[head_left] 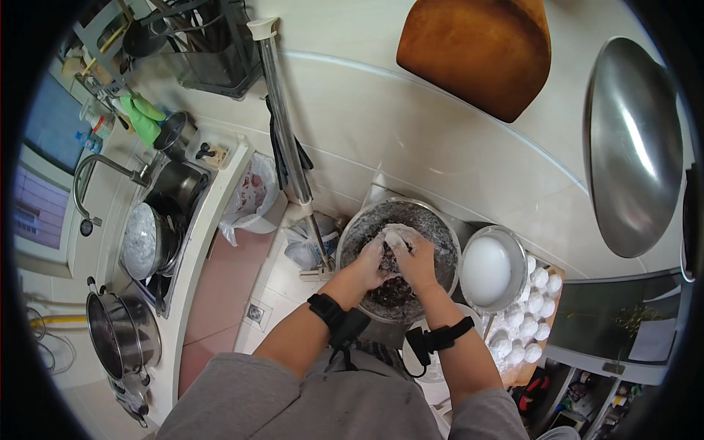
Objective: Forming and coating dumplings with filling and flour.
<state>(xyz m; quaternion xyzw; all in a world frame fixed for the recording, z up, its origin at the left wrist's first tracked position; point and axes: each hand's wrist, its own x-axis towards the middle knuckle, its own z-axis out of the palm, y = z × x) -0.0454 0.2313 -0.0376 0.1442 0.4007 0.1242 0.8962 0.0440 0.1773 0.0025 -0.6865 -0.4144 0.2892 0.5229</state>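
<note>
My left hand (375,260) and my right hand (413,256), both dusted with white powder, meet over a large metal pot (452,225). Between the palms they cup a lump of dark, crumbly filling (389,259). More of the dark mixture (393,294) lies in the bottom of the pot, whose inner wall is streaked with white. Right of it stands a metal pot holding a smooth white mass (487,270). Farther right, several white-coated balls (534,302) rest on a powdered wooden board (520,375).
A white bowl (434,374) sits under my right forearm. At left are a sink (179,184) with a metal bowl (144,242), stacked steel pots (118,335) and a lined bin (269,206). A metal pole (289,132) stands before the tiled wall.
</note>
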